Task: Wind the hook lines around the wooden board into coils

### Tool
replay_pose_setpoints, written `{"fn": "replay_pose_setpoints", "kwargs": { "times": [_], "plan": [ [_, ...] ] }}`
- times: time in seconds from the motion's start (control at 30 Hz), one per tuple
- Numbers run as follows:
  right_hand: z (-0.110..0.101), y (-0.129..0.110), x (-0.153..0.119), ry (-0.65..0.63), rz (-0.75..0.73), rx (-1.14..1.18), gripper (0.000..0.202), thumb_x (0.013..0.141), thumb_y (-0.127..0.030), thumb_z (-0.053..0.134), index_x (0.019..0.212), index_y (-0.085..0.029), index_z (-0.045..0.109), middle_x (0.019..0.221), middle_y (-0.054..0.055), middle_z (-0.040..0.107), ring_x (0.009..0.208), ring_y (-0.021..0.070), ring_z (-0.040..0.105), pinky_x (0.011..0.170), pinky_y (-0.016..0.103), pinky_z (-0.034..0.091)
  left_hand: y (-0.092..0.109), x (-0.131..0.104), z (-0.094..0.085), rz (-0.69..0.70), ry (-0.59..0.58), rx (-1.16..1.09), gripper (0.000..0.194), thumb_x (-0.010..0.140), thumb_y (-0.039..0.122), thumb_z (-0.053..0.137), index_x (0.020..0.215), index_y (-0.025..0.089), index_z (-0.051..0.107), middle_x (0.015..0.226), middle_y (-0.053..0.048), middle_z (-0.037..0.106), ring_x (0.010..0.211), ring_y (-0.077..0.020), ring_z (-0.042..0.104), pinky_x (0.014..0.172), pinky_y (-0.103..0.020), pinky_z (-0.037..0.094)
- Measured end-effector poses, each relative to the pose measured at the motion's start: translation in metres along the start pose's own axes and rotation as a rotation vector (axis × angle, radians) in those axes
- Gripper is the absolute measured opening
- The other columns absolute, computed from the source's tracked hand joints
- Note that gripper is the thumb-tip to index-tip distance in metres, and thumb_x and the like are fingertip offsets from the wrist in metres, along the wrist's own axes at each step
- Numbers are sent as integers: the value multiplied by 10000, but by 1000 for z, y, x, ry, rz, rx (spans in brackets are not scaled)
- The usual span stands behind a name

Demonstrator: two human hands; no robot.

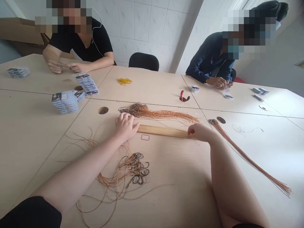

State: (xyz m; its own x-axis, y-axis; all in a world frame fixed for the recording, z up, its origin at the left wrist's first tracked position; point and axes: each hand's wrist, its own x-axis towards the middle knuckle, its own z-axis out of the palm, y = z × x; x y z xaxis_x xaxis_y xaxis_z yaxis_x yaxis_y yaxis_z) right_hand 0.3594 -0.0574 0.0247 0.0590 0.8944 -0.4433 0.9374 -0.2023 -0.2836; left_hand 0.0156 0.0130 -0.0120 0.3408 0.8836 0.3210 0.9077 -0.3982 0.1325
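Observation:
A long, flat wooden strip (pixel 163 130) lies crosswise on the table before me. My left hand (pixel 125 127) rests over its left end, fingers spread and bent down, thumb apart; what lies under the fingertips is hidden. At the strip's right end my right hand (pixel 198 131) is closed in a pinch on a thin copper-coloured cord, which runs faintly along the wood. Just beyond the strip is a bundle of copper-coloured cords (pixel 163 114) with dark looped ends. Closer to me, a loose tangle of similar cords (pixel 135 169) spreads beneath my left forearm.
Another cord bundle (pixel 249 155) stretches along the right. Stacks of clear packets (pixel 65 103) stand at left. Red-handled pliers (pixel 184 96) sit in a table hole, and yellow bands (pixel 124 81) lie farther back. Two people sit opposite, a person's hands (pixel 218 83) handling small packets.

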Motion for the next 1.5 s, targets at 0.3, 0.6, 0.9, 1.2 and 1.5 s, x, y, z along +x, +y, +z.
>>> {"fn": "replay_pose_setpoints", "kwargs": {
  "times": [0.3,0.6,0.9,1.2,1.5],
  "plan": [
    [-2,-1,-2,68,40,20,131,675,-263,591,786,-202,560,722,4,558,537,112,490,466,242,357,0,0,1,5,-16,22,479,837,444,393,1215,165,487,1281,-155,457,1205,-330,324,919,-496,314],
    [-4,3,1,84,24,33,112,695,-286,586,774,-216,627,719,6,569,533,106,486,502,247,356,0,-1,2,9,-34,37,425,841,457,379,1126,188,545,1275,-151,461,1213,-328,314,890,-507,331],
    [-1,11,5,68,-13,20,93,687,-254,563,723,-234,646,718,7,596,617,139,511,541,256,368,-1,0,1,3,-17,29,401,832,452,404,1098,182,537,1241,-159,468,1191,-325,330,889,-496,332],
    [20,9,28,688,-74,118,188,805,-309,402,805,-220,567,821,29,565,694,159,494,620,268,380,0,0,-1,-21,-31,31,438,829,446,400,1147,169,518,1257,-165,460,1195,-334,328,906,-498,325],
    [37,18,56,836,18,92,232,771,-312,435,850,-190,616,941,71,541,775,187,512,732,306,399,1,0,2,-45,-72,40,550,840,468,364,1295,165,430,1350,-161,403,1260,-335,274,960,-513,289]
  ]
}}
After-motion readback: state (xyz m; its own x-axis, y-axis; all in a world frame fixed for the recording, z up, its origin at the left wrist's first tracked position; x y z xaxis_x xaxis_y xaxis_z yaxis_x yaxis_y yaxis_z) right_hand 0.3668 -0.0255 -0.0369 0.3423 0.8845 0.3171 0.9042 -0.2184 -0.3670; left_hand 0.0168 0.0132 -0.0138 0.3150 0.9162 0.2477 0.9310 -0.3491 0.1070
